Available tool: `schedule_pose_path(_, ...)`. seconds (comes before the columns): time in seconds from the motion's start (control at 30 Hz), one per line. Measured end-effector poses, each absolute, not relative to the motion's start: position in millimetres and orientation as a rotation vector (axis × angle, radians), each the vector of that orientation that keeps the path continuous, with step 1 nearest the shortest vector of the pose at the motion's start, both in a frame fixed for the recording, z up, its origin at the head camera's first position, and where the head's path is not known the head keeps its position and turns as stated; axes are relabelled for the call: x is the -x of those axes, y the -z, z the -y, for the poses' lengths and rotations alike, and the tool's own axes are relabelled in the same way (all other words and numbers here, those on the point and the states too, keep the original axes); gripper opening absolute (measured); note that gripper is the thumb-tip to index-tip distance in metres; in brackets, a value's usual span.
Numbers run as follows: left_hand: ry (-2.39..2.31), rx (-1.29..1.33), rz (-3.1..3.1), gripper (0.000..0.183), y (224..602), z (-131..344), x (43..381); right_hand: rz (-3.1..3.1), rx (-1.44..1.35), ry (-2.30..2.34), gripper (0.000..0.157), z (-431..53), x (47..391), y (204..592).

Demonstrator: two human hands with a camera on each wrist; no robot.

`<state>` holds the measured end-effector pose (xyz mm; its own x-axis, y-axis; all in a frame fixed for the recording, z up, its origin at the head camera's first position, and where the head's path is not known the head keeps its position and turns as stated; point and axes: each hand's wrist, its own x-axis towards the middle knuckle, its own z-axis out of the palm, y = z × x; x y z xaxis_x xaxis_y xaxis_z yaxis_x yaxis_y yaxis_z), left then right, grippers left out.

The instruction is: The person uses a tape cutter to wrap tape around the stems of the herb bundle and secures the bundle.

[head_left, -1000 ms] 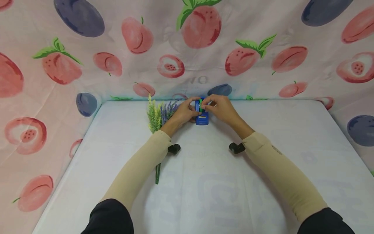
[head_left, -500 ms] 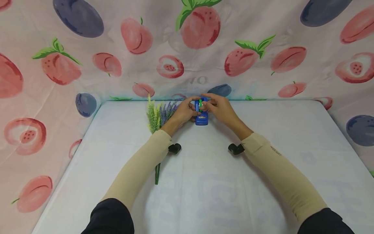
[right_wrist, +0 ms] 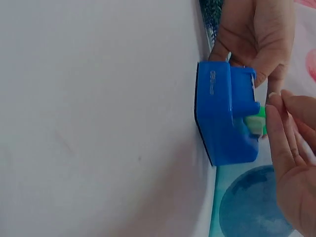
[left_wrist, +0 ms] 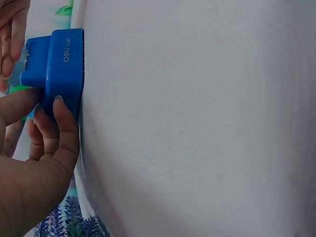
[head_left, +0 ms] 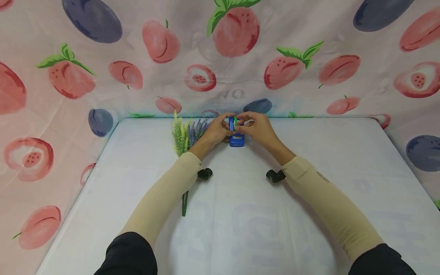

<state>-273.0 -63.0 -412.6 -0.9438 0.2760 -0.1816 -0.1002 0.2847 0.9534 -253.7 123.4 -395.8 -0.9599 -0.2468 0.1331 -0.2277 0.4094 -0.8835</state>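
A blue tape dispenser [head_left: 236,142] stands on the white table near its back edge; "deli" is printed on its front in the left wrist view. In its top sits a tape roll [right_wrist: 255,124] with a green core. My left hand [head_left: 218,130] holds the dispenser from the left, fingertips on its side and thumb close to the roll. From the right, my right hand [head_left: 259,126] pinches with thumb and forefinger at the roll's rim. In the right wrist view its fingertips overlap the green core, and I cannot tell whether a tape end is between them.
Left of the dispenser lies a bunch of artificial flowers, with yellow-green sprigs [head_left: 180,137], purple sprigs [head_left: 196,130] and green stems [head_left: 185,204], partly under the left forearm. Behind the table hangs a fruit-print cloth [head_left: 137,103].
The right hand's fingertips have shifted slightly towards me over the roll, and its forefinger has dropped from the raised position of half a second ago. Left hand and dispenser stay put.
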Motion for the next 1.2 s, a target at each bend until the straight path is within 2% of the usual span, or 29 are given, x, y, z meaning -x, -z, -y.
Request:
schedule_pose_path(0.17,-1.704,-0.183,-2.249,0.062,412.3,63.8,273.5,-2.557,0.295,1.568,0.024,-122.4,248.5,389.0)
schedule_pose_path(0.47,-1.698,-0.193,-2.261,0.059,414.4,63.5,274.6,-2.18,0.095,1.699,0.024,-124.3,256.2,386.2)
schedule_pose_path(1.2,-1.687,-0.19,-2.269,0.062,414.3,64.6,274.8,-2.143,0.11,1.735,0.028,-128.0,242.9,387.0)
